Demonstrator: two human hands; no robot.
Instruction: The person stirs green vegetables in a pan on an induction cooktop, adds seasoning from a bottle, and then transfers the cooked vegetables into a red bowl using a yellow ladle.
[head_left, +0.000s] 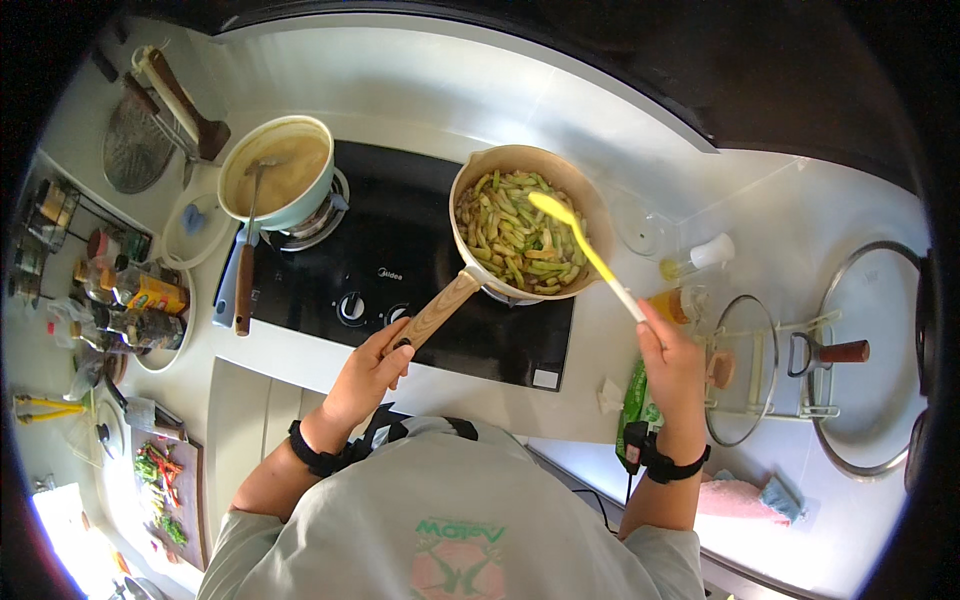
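Note:
My left hand grips the wood-grain handle of a cream pan. The pan sits over the right burner of a black Midea gas hob. Inside it lie cooked green vegetable strips, glossy and mixed with darker bits. In my right hand is a spatula with a yellow head and a pale handle. Its head hangs over the right half of the pan; whether it touches the strips I cannot tell.
A pale green pot of cloudy broth with a ladle stands on the left burner. Bottles crowd the left counter, near a board of chopped vegetables. Glass lids stand in a rack at right, beside an oil bottle.

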